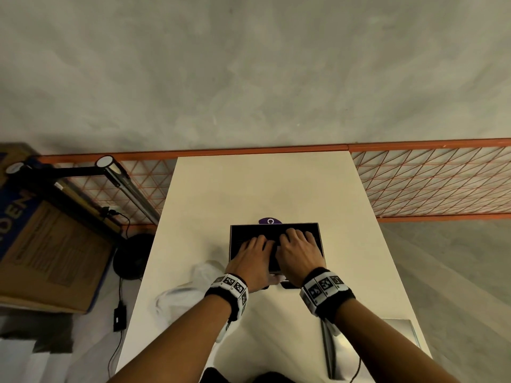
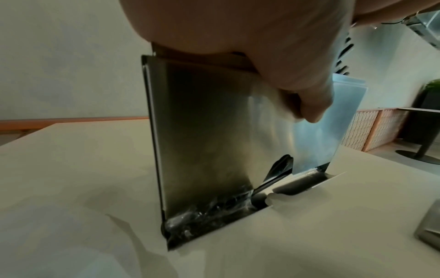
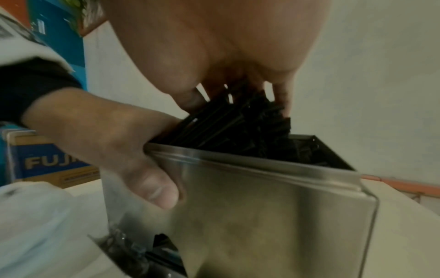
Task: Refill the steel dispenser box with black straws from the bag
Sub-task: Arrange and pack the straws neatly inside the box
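The steel dispenser box (image 1: 319, 244) stood open-topped near the middle of the table (image 1: 262, 189), and both hands were down in its mouth. The right hand (image 1: 297, 250) had its fingers curled around a bundle of black straws (image 3: 238, 122), which leaned tilted with their upper ends above the rim. The left hand (image 1: 250, 255) reached in from the other side; its thumb lay on the outside of the near steel wall while its fingers went over the rim among the straws, so it looked to be gripping the box edge and steadying the load.

The refill seemed well along: the box interior looked dark and fairly full. What remained, by my reading, was settling this bundle flat and level. The clear plastic bag (image 1: 188, 291) lay crumpled on the table just left of the box; whether straws remained in it could not be told. A flat steel piece (image 1: 398, 335), possibly the lid, lay near the table's right front corner, so closing was probably still to come.
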Demonstrator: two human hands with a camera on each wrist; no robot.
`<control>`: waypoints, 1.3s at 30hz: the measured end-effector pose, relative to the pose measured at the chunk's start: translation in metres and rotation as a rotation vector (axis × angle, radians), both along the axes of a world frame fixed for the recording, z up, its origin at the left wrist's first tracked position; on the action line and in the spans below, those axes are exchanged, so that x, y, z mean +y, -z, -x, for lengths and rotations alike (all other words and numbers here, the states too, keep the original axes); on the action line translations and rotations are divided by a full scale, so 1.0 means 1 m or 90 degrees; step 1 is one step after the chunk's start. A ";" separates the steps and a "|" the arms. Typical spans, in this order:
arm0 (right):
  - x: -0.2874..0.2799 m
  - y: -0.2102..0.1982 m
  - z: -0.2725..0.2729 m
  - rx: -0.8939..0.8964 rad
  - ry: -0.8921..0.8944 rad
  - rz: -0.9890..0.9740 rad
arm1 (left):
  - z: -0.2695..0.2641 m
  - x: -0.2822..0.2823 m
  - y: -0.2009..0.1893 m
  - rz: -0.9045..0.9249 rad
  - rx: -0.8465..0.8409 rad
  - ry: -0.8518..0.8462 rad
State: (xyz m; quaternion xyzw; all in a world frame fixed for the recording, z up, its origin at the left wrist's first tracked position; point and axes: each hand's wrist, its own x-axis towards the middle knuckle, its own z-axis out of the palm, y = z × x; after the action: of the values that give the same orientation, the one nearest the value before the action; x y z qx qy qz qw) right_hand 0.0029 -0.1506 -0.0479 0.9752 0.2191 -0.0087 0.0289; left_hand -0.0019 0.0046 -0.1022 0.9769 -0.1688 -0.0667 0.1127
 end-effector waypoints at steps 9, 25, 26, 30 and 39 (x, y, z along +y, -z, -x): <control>-0.009 0.018 0.003 0.060 -0.010 0.025 | 0.013 0.001 0.004 0.009 -0.097 0.013; 0.002 -0.010 0.016 0.054 -0.023 0.045 | 0.026 -0.003 0.000 -0.024 -0.050 -0.011; 0.003 -0.009 0.012 0.047 -0.025 0.036 | 0.027 -0.003 -0.001 -0.024 -0.049 -0.012; -0.002 0.000 0.004 0.054 -0.036 0.034 | 0.029 -0.004 0.003 -0.025 -0.040 -0.021; -0.005 0.015 0.016 0.048 -0.032 0.027 | 0.038 -0.002 0.004 0.048 -0.116 -0.021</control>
State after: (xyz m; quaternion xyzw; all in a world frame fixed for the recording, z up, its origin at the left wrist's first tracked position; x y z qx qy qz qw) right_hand -0.0131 -0.1553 -0.0628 0.9676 0.2442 -0.0496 0.0414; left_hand -0.0397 0.0025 -0.1065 0.9766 -0.1649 0.0306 0.1344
